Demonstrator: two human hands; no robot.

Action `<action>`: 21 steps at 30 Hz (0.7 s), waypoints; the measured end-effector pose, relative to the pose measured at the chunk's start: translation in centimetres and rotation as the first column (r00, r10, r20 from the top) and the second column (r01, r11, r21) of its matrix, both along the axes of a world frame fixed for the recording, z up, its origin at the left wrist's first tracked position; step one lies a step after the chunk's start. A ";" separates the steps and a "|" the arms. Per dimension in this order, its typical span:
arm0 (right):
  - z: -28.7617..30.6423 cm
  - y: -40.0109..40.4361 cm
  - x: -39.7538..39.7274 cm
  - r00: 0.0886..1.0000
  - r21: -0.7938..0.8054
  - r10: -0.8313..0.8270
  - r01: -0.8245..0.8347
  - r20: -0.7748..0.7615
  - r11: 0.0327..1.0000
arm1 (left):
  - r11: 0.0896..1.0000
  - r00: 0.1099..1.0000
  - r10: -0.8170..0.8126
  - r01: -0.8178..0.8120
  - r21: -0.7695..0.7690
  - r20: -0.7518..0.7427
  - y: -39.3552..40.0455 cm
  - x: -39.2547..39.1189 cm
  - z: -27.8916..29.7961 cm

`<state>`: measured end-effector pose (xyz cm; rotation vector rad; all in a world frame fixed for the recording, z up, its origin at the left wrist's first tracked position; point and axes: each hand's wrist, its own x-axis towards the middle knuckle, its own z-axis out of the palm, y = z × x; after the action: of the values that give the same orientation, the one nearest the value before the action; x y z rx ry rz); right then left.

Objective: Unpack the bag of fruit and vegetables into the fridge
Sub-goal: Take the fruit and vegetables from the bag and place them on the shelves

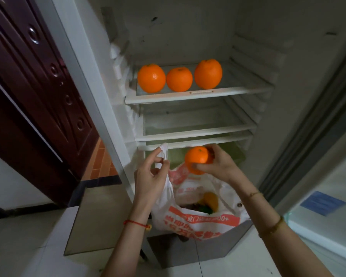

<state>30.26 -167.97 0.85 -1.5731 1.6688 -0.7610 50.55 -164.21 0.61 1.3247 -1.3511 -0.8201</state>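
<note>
Three oranges (179,79) stand in a row on the top shelf (198,94) of the open fridge. My right hand (218,166) grips a fourth orange (197,159) just above the bag, in front of the lowest shelf edge. My left hand (148,176) pinches the handle of the white and orange plastic bag (198,218) and holds it up and open. Inside the bag a yellow-orange item (211,199) and something green and dark show; the other contents are hidden.
Two lower glass shelves (196,132) hold nothing that I can see, with a greenish drawer (236,156) beneath them. The fridge door (324,176) stands open on the right. A dark red door (38,96) is on the left, and pale floor tiles lie below.
</note>
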 end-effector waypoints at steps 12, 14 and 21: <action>11.2 -4.5 -5.8 0.924 -0.519 -0.364 0.368 0.114 0.772 | 1.000 1.000 -0.017 0.017 0.018 0.012 -1.6 -1.3 -0.1; 12.4 -6.0 -6.5 0.911 -0.541 -0.386 0.399 0.144 0.740 | 1.000 1.000 -0.012 0.012 0.021 0.011 -1.9 -1.2 -0.2; 14.3 -10.5 -6.4 0.914 -0.555 -0.398 0.371 0.076 0.745 | 1.000 1.000 0.004 -0.004 0.022 0.017 -2.7 -0.8 -0.1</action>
<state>23.81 -178.45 15.10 -1.6352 1.9491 -1.5637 49.71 -166.88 0.56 1.3534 -1.3555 -0.8252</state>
